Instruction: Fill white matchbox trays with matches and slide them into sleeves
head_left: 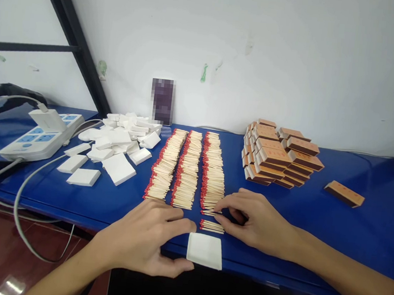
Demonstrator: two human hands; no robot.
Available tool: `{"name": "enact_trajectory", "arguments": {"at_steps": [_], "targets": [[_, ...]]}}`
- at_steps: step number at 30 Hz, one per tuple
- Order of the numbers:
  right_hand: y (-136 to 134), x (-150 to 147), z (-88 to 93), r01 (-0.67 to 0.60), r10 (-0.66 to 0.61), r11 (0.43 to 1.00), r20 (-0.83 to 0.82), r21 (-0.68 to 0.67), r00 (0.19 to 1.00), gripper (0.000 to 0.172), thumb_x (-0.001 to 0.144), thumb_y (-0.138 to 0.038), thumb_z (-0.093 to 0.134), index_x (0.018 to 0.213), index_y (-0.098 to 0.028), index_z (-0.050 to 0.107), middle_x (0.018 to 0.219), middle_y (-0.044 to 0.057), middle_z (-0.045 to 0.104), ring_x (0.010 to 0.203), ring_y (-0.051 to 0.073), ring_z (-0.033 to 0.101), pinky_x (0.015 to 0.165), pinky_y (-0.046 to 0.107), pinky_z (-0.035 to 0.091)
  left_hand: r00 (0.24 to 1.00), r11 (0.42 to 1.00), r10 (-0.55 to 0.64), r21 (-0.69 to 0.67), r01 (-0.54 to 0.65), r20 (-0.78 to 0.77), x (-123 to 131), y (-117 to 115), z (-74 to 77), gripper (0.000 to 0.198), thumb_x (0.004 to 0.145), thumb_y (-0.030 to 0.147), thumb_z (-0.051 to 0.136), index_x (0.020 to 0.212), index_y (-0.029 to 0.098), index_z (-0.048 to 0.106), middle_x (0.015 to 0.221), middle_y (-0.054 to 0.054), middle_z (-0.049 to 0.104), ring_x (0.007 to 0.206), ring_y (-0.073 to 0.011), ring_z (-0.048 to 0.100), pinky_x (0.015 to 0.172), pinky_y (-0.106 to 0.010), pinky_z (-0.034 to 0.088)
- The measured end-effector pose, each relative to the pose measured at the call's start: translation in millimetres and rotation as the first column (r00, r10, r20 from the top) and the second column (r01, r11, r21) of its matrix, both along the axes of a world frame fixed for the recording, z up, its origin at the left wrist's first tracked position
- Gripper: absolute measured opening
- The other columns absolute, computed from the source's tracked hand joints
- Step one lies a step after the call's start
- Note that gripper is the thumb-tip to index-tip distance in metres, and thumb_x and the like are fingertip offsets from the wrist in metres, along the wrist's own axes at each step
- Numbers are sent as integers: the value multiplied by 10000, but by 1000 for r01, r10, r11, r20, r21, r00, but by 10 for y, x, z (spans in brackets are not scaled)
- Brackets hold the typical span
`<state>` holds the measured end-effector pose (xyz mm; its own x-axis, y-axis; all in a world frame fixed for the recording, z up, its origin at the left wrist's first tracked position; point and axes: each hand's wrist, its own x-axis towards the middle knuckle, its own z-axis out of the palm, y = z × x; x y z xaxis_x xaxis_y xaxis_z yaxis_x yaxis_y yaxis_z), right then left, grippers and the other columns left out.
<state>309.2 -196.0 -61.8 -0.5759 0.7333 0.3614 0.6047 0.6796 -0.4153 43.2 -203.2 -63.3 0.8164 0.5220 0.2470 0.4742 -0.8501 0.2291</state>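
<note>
A small white inner matchbox tray [205, 250] lies at the front edge of the blue table [350, 229]. My left hand [145, 240] rests beside it, index finger and thumb touching its left side, fingers apart. My right hand [256, 221] hovers over a small bunch of red-tipped matches [211, 226], its fingertips curled at the near end of the right row of matches [212, 172]. Two more rows of matches [177, 169] lie to the left.
A heap of white inner trays [116, 146] lies at the left. Orange-brown matchbox sleeves [277, 153] are stacked at the right, one loose sleeve [344, 193] further right. A white power strip [43, 133] with grey cables sits far left. A wall stands behind.
</note>
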Motion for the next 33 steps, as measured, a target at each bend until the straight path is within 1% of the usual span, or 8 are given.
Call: {"name": "enact_trajectory", "arguments": {"at_steps": [5,15,19,23,28,33], "targets": [[8,3,4,-17,17,1000,20,-1,1000,102,883,-195,615,850,-191,712,556,-55,545,534,103,505,616,247,394,1000,1000,-1,-11,1,-8,0,12,2,355,794,446,737,1069,241,643,848,16,678,738,-221,670,692,-345,446],[7,-19,4,20,-19,1000,36,-23,999,109,884,-186,620,800,-187,689,552,-59,528,529,104,497,607,251,380,1000,1000,1,-21,-1,-4,-7,-8,-6,364,802,452,732,1084,240,641,863,9,687,758,-226,672,707,-344,439],[7,-12,0,12,-11,1000,36,-21,999,98,878,-169,619,803,-189,679,555,-61,527,536,104,502,607,245,379,1000,1000,-4,-19,4,-2,-3,7,-13,359,808,452,727,1085,240,640,866,10,684,757,-224,669,702,-345,439],[-7,-6,13,8,-8,1000,35,-7,999,76,866,-150,619,855,-188,684,561,-65,532,536,103,500,609,241,380,1000,1000,-7,-16,7,-4,-3,15,-18,369,809,462,724,1092,241,639,865,10,679,746,-223,665,686,-345,441],[-8,-5,16,-19,19,1000,41,1,999,119,879,-150,602,800,-183,685,556,-58,527,542,101,501,615,240,381,1000,1000,-10,-21,10,-12,-12,5,-15,365,819,464,716,1097,241,640,864,9,678,737,-220,664,668,-339,434],[1,1,1,-28,28,1000,19,12,999,110,876,-176,611,793,-181,682,539,-63,512,525,97,481,607,242,376,1000,1000,-9,-19,9,-11,-14,3,-17,367,817,465,719,1097,242,639,865,10,682,740,-221,666,673,-338,433]]}}
